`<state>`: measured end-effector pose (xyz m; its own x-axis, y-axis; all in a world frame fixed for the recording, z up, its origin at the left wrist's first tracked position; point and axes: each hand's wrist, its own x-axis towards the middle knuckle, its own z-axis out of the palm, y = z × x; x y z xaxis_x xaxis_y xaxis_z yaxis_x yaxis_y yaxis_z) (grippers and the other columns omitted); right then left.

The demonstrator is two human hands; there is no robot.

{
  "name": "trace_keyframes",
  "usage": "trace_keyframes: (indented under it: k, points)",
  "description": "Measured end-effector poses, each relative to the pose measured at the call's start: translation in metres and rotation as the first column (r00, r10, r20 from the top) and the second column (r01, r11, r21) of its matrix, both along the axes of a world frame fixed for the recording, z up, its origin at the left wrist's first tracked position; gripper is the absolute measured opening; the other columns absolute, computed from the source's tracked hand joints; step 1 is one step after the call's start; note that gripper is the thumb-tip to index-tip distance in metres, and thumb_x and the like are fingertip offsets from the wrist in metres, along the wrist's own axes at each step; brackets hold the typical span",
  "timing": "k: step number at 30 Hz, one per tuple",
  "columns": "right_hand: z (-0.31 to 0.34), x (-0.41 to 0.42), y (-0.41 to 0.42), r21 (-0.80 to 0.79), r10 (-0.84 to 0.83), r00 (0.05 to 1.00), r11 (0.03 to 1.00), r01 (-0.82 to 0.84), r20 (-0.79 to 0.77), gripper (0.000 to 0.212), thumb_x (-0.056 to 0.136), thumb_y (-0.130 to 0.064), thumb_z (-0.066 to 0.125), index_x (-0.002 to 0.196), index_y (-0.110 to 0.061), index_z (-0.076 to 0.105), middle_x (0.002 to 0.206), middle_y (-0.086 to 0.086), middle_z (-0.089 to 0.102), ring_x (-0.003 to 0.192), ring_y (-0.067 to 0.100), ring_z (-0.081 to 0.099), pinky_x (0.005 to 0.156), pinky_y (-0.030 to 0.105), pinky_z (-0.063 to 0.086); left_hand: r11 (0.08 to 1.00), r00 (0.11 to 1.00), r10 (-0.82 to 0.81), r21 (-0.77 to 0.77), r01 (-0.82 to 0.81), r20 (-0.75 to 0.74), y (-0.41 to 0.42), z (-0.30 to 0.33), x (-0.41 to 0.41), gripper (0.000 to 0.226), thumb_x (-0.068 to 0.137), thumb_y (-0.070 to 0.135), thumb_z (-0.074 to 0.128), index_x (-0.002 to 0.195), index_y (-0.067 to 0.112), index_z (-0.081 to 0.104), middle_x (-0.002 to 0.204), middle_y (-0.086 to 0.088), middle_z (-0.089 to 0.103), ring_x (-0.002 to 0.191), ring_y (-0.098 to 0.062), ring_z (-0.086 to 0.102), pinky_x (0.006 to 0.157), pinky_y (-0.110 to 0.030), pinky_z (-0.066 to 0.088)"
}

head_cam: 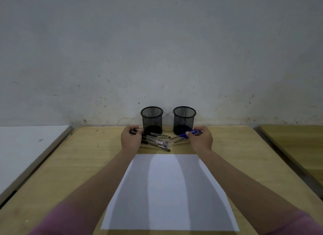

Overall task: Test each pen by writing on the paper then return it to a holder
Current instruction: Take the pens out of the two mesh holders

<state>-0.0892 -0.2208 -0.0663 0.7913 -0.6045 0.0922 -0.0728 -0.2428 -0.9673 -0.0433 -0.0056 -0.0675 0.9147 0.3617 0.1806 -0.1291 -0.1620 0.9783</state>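
Here the opening pick-up is judged to be in hand, since the white sheet of paper [170,191] lying near the front of the wooden table [87,161] bears no marks that can be seen. A blue pen [185,135] is pinched near its cap end by the fingers of the right hand [200,139], its tip slanted down to the left toward the table. The left hand [131,138] is curled over the capped ends of a loose bundle of black pens [155,141], which lie fanned on the table between the two hands; whether any of them is actually gripped cannot be told. Two black mesh holders are stood side by side against the wall, just behind the pens: the left holder [152,120] and the right holder [184,120], both seemingly without pens inside. For the next move, the blue pen would need to be brought back over the paper, its cap taken off if one is fitted, and its tip pressed lightly to the sheet.
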Motion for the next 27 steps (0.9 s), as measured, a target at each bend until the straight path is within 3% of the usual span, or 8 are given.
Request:
trace_keyframes:
  k: [5, 8, 12, 17, 20, 22, 24, 27]
  points:
    - [-0.008, 0.003, 0.002, -0.08, -0.011, 0.996, 0.997, 0.004, -0.09, 0.033, 0.079, -0.019, 0.074, 0.105, -0.004, 0.062, 0.106, 0.014, 0.066, 0.084, 0.019, 0.055, 0.072, 0.023, 0.037, 0.955, 0.983, -0.13, 0.25, 0.16, -0.133, 0.01, -0.007, 0.004, 0.025, 0.086, 0.021, 0.062, 0.107, 0.007, 0.063, 0.093, -0.006, 0.061, 0.089, -0.023, 0.059, 0.078, -0.028, 0.044]
    - [-0.006, 0.003, 0.006, -0.152, 0.003, 0.991, 0.988, -0.023, -0.13, 0.03, 0.08, -0.025, 0.072, 0.104, -0.009, 0.063, 0.109, 0.009, 0.066, 0.098, 0.025, 0.06, 0.078, 0.025, 0.041, 0.88, 0.945, -0.233, 0.363, 0.306, -0.23, 0.013, -0.008, 0.009, 0.047, 0.087, 0.036, 0.059, 0.127, 0.013, 0.052, 0.118, -0.008, 0.061, 0.11, -0.025, 0.057, 0.098, -0.037, 0.044]
    - [0.0, 0.002, 0.011, -0.277, -0.015, 0.991, 0.961, -0.022, -0.13, 0.019, 0.082, -0.028, 0.07, 0.097, -0.017, 0.065, 0.107, 0.004, 0.068, 0.101, 0.027, 0.061, 0.096, 0.041, 0.045, 0.859, 0.932, -0.241, 0.388, 0.335, -0.27, 0.022, -0.004, 0.006, 0.067, 0.083, 0.05, 0.057, 0.138, 0.016, 0.039, 0.142, -0.006, 0.046, 0.131, -0.023, 0.04, 0.11, -0.046, 0.03]
    - [0.004, -0.004, 0.022, -0.388, 0.191, 0.981, 0.903, -0.186, -0.026, 0.008, 0.079, -0.023, 0.071, 0.087, -0.021, 0.071, 0.089, -0.005, 0.072, 0.087, 0.015, 0.066, 0.081, 0.035, 0.054, 0.791, 0.892, -0.359, 0.418, 0.448, -0.276, 0.044, 0.005, -0.024, 0.06, 0.085, 0.044, 0.058, 0.136, 0.016, 0.042, 0.142, -0.003, 0.044, 0.128, -0.018, 0.041, 0.105, -0.032, 0.034]
    - [0.0, -0.008, 0.034, -0.455, 0.353, 0.935, 0.828, -0.326, -0.029, 0.005, 0.076, -0.023, 0.073, 0.08, -0.024, 0.072, 0.076, -0.008, 0.071, 0.075, 0.011, 0.066, 0.075, 0.036, 0.056, 0.674, 0.856, -0.422, 0.528, 0.517, -0.299, 0.069, 0.01, -0.052, 0.058, 0.085, 0.047, 0.057, 0.135, 0.023, 0.043, 0.144, 0.001, 0.041, 0.129, -0.014, 0.039, 0.1, -0.028, 0.033]
    - [-0.003, -0.013, 0.041, -0.488, 0.431, 0.901, 0.776, -0.399, -0.05, 0.007, 0.075, -0.022, 0.074, 0.082, -0.021, 0.074, 0.077, -0.003, 0.072, 0.074, 0.012, 0.064, 0.072, 0.035, 0.055, 0.565, 0.832, -0.424, 0.613, 0.552, -0.358, 0.088, 0.01, -0.071, 0.066, 0.081, 0.058, 0.055, 0.138, 0.03, 0.038, 0.151, 0.007, 0.029, 0.138, -0.014, 0.028, 0.111, -0.039, 0.026]
    - [-0.005, -0.019, 0.047, -0.516, 0.48, 0.873, 0.727, -0.452, -0.088, 0.011, 0.075, -0.02, 0.074, 0.086, -0.018, 0.075, 0.08, -0.002, 0.073, 0.074, 0.012, 0.06, 0.072, 0.032, 0.052, 0.461, 0.808, -0.41, 0.668, 0.584, -0.423, 0.104, 0.005, -0.088, 0.08, 0.072, 0.075, 0.045, 0.14, 0.034, 0.032, 0.152, 0.014, 0.02, 0.141, -0.01, 0.019, 0.116, -0.051, 0.011]
    - [-0.006, -0.025, 0.055, -0.537, 0.511, 0.85, 0.686, -0.492, -0.126, 0.017, 0.073, -0.025, 0.077, 0.088, -0.02, 0.075, 0.081, -0.007, 0.073, 0.075, 0.008, 0.058, 0.075, 0.031, 0.049, 0.362, 0.78, -0.447, 0.709, 0.605, -0.437, 0.121, -0.007, -0.104, 0.098, 0.06, 0.09, 0.03, 0.142, 0.036, 0.025, 0.15, 0.023, 0.014, 0.14, -0.003, 0.012, 0.114, -0.053, -0.002]
